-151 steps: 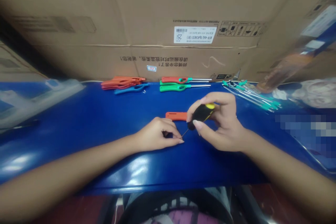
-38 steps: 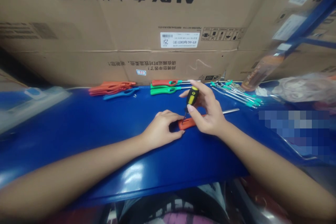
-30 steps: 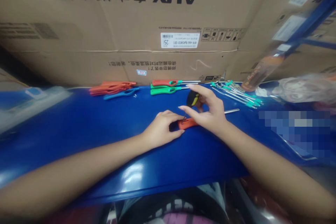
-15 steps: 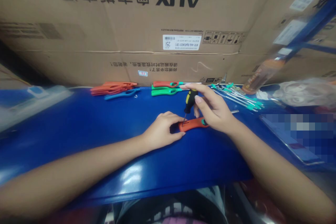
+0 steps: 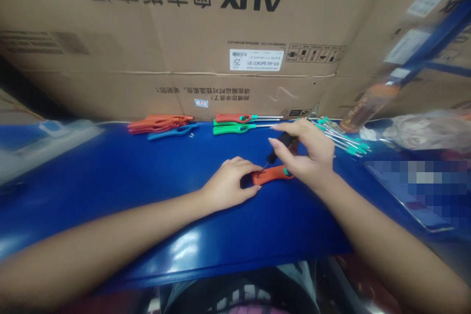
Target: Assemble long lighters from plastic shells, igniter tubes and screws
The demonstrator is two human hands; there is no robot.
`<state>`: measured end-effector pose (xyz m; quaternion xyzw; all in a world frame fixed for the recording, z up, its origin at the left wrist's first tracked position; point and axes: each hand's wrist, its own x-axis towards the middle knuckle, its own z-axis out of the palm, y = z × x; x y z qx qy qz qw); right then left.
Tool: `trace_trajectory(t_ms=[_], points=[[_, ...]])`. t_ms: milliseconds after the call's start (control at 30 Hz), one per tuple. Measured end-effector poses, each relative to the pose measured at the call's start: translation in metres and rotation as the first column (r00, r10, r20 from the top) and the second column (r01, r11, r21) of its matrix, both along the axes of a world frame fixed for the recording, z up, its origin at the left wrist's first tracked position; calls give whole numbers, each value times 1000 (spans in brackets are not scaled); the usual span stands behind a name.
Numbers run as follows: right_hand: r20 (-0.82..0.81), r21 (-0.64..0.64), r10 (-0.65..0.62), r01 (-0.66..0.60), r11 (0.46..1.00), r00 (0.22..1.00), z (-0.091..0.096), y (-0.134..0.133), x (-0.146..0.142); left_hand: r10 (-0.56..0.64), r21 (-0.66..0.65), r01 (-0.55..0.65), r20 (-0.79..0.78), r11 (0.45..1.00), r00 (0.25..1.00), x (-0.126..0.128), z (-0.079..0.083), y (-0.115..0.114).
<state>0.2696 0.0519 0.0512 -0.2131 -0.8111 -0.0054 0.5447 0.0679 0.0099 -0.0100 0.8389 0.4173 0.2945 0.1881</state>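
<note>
Tilted over from upright, the screwdriver (image 5: 284,142) now leans toward 8 o'clock — its handle half hidden in the closed right hand (image 5: 305,149), its tip on the orange lighter body (image 5: 274,174), held by the curled left hand (image 5: 228,184). Green lighter (image 5: 235,129), red lighter (image 5: 231,117) at 12 o'clock; teal-tipped rods (image 5: 342,133) at 2.

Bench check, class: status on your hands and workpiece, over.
Left hand pinning orange plastic handle. Right hand gripping screwdriver, tip at handle. Green-tipped metal rods beyond right hand.
</note>
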Motion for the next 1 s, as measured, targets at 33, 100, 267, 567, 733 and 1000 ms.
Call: trace_trajectory(t_ms=[33,100,267,567,733,1000], points=[[8,51,-35,34,998,999,1,0,0,-2,2,2,2,1000,1000,0,0,0],[38,7,-14,14,1000,999,3,-1,1,-9,7,8,10,1000,1000,0,0,0],[20,-218,128,-121,969,992,5,-2,0,-52,17,51,32,999,998,1,0,1],[91,-252,237,-208,945,967,8,-9,-3,-86,5,86,40,996,996,3,3,-1],[55,-96,126,-120,988,990,3,-12,-7,-91,3,91,55,996,994,3,2,0],[-17,-133,58,-60,989,998,1,-11,-9,-85,-18,86,39,996,996,3,3,-1]])
